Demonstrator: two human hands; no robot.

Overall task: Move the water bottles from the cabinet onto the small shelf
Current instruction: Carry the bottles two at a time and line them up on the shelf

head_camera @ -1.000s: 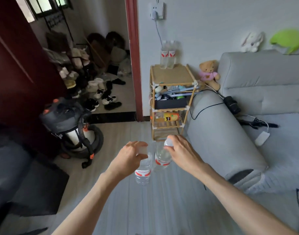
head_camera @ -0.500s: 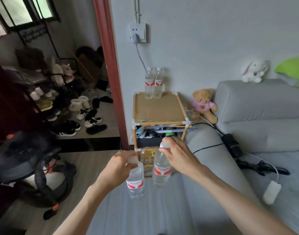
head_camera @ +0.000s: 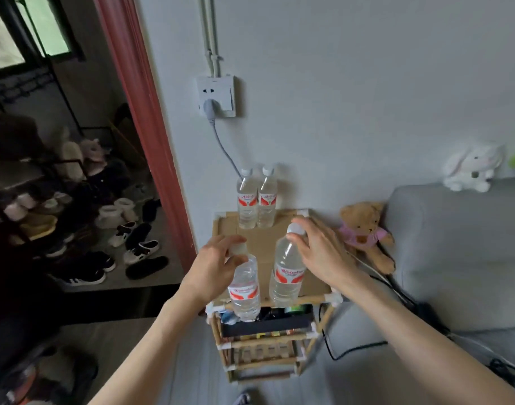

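Observation:
My left hand (head_camera: 216, 263) grips the white cap of a clear water bottle (head_camera: 244, 290) with a red-and-white label, hanging over the front left edge of the small bamboo shelf (head_camera: 227, 229). My right hand (head_camera: 320, 252) holds a second water bottle (head_camera: 287, 276) by its cap, above the front of the shelf top. Two more bottles (head_camera: 256, 200) stand upright side by side at the back of the shelf top, against the wall.
A teddy bear (head_camera: 364, 232) and a grey sofa (head_camera: 455, 258) sit right of the shelf, with black cables trailing down. A wall socket (head_camera: 216, 96) with a plugged cord is above. A red door frame (head_camera: 139, 112) and several shoes lie to the left.
I have come closer to the shelf. Both hands with their bottles have risen from in front of the shelf's lower tiers to over its top surface.

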